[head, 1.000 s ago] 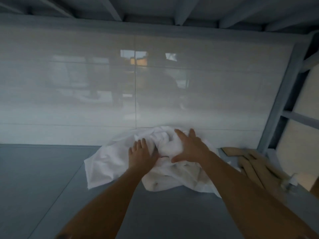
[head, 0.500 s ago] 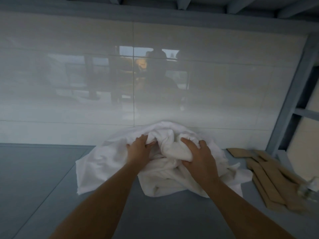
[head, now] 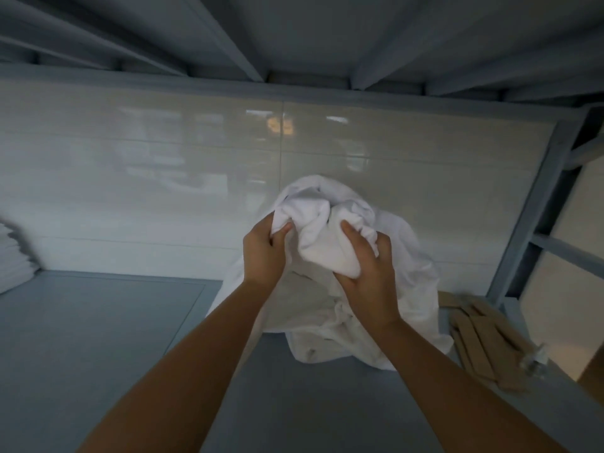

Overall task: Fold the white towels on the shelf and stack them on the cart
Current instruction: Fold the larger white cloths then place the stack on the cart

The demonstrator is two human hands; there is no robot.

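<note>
Two bare hands work at one crumpled white towel (head: 330,243) in the head view, the only view given. The left hand (head: 263,253) grips a bunched fold at the towel's upper left, fingers curled into the cloth with the thumb pressed against it. The right hand (head: 366,273) clamps a thick wad of the same towel from below and from the right, thumb on top and fingers wrapped under. Both hands hold the upper part of the towel raised above the grey shelf (head: 98,322), while its lower folds hang down and rest on the shelf surface between the forearms and the glossy white tiled wall (head: 163,174) behind. At the far left edge, a stack of folded white towels (head: 13,256) sits on the shelf against the wall, well apart from the hands. To the right of the held towel, flat tan wooden pieces (head: 480,341) lie in a loose pile on the shelf, near the grey metal upright (head: 529,223) of the frame. Grey beams (head: 235,37) of the level above cross the top of the view.
</note>
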